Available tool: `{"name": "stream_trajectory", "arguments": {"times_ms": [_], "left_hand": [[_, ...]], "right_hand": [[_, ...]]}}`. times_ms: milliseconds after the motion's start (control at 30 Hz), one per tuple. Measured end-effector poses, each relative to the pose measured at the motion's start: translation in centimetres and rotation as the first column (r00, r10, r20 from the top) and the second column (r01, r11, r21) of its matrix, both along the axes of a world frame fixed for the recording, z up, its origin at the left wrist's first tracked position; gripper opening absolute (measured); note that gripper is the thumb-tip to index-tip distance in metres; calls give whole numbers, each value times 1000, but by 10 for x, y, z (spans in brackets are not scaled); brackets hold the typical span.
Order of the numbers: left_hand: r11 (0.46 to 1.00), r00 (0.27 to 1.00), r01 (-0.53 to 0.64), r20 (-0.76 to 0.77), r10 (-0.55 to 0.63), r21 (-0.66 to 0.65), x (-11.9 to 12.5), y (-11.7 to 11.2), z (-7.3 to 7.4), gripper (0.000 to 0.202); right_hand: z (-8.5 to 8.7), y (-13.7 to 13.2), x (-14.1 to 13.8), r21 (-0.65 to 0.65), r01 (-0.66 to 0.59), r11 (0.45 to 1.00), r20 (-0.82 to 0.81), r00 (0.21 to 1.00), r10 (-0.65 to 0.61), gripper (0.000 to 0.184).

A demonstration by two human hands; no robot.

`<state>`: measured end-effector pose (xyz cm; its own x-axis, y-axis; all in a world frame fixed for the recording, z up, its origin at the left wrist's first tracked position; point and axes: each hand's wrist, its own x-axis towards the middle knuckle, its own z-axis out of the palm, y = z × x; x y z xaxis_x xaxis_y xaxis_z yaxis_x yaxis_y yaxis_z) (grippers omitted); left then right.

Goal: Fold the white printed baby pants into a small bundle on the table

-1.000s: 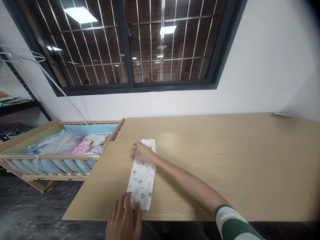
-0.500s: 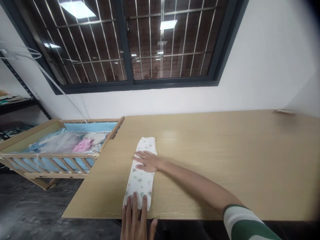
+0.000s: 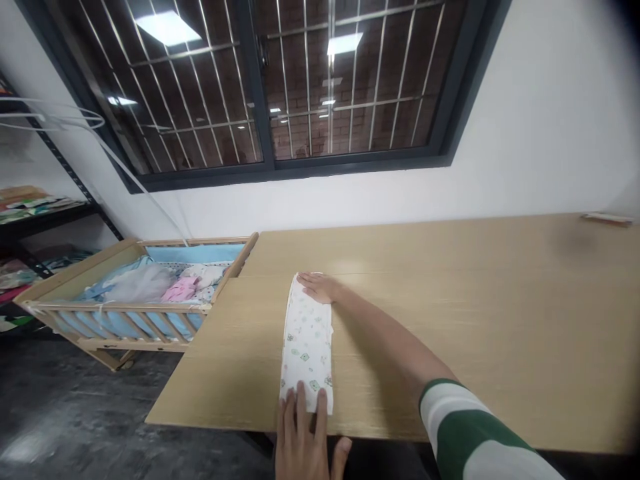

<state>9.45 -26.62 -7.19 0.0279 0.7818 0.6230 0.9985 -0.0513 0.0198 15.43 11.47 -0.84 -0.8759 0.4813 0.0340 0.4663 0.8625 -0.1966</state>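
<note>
A white baby garment [image 3: 307, 340] with small green prints lies folded into a long narrow strip on the wooden table [image 3: 450, 320], running from the near edge toward the window. My left hand [image 3: 303, 437] lies flat with fingers stretched out on the strip's near end. My right hand [image 3: 320, 287] rests open and flat on the strip's far end, with my arm in a green-and-white striped sleeve reaching across the table.
A wooden baby crib [image 3: 135, 293] with blue lining and a heap of small clothes stands left of the table, touching its corner. A dark shelf [image 3: 30, 220] with folded items is at far left. A small flat object [image 3: 607, 217] lies at the table's far right.
My right hand slid from the middle of the strip out to its far end. My left hand stayed flat on the near end. The camera view shifted slightly left.
</note>
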Motion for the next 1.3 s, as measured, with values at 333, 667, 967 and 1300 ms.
{"name": "stream_trajectory", "arguments": {"times_ms": [333,667,967,1300], "left_hand": [[991,984,129,129,-125,-21,-8,15,31,39],[902,902,431,-10,-431,-41,-61,7,33,42],[786,785,617,117,-609,-47,-49,-8,56,36],[855,759,497,402,-511,150,-58,26,109,15]], "right_hand": [[31,-84,32,196,34,980,-149,989,-5,46],[51,-282,115,-136,-82,987,-182,982,57,53],[25,-335,142,16,32,999,-258,966,-27,33],[93,-300,139,-240,92,966,-508,836,-206,27]]}}
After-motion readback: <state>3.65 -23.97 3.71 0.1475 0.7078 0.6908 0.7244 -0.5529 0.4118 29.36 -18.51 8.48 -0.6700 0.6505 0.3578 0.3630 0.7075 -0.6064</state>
